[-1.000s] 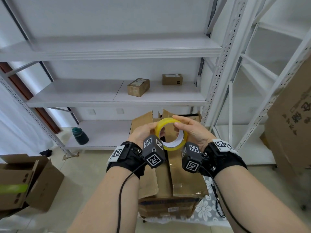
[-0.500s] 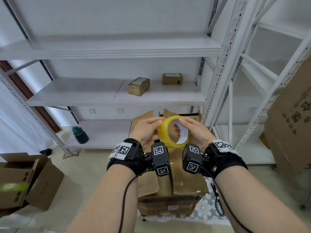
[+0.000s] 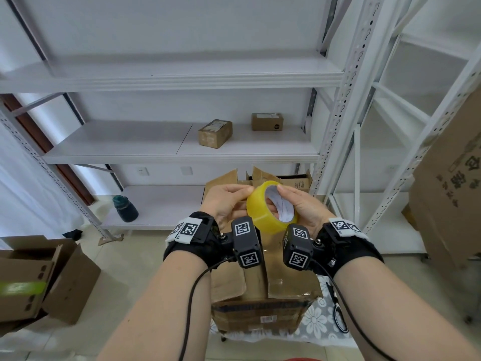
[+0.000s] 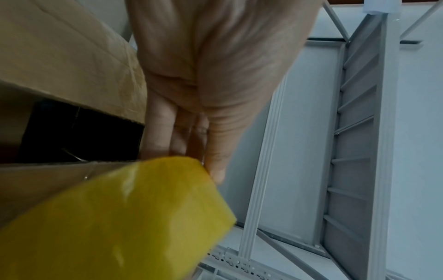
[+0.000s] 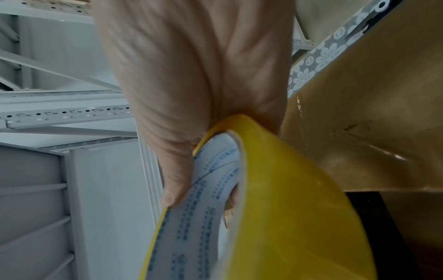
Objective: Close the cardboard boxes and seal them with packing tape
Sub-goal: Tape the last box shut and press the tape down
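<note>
Bare forearms, black wrist rigs on both sides.

I saw both arms bare to the elbow, no sleeves. Each wrist wore a wide black strap: the left wrist strap (image 3: pixel 192 246) carried a white plate printed with black square fiducial markers, and so did the right wrist strap (image 3: pixel 356 246). A boxy black left wrist camera (image 3: pixel 246 242) and right wrist camera (image 3: pixel 297 247) each bore two such markers, fixed by small silver screws. A thin black cable (image 3: pixel 191 295) trailed along each forearm.
</note>
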A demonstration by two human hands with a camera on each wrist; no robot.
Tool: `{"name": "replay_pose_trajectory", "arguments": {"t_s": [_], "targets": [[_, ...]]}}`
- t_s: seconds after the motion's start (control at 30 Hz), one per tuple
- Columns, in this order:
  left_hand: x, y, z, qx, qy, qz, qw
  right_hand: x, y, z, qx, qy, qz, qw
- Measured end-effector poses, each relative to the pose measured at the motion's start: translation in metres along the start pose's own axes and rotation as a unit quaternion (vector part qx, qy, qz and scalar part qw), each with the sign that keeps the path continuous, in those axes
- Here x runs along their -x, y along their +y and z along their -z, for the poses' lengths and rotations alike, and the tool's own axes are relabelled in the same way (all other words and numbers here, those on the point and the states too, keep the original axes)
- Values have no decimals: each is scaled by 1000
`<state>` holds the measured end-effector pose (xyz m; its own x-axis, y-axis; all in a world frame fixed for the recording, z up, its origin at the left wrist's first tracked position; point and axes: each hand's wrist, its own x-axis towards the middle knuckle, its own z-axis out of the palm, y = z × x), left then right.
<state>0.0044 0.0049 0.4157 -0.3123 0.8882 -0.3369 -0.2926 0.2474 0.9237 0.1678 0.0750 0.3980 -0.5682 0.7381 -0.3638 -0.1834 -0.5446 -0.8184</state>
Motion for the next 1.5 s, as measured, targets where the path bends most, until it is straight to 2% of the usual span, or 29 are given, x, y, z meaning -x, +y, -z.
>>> {"name": "replay_pose_trajectory", "arguments": {"t_s": [0.13,0.27,0.37,0.63,0.83,1.03,1.23,1.33,1.5], "targets": [[1,0,-1,12,-1,-6,1000,-1,2,2,-12,-12,-13,1000],[0,2,-3,-42,3,-34,999,-3,5,4,-23,-21,-21,999],[0,2,-5,-60,-5,-32,998,-4,7,4,-23,-22,-14,999],[5,1,-6,-46,-18,-30,998,-4,9,6,-13,2,-5,1000],[2,0,-3,-97,0,-42,994,-3,12,6,6,29,8,1000],[-1,-4,-8,-194,17,-76,978,-6,16,12,13,27,1,1000],[-2,-8,-15,-258,48,-142,954,-8,12,10,8,20,-23,1000],[-3,-7,-16,-258,61,-162,951,-4,9,7,29,38,-17,999],[0,-2,-13,-175,36,-133,975,-1,11,8,76,77,0,994]]}}
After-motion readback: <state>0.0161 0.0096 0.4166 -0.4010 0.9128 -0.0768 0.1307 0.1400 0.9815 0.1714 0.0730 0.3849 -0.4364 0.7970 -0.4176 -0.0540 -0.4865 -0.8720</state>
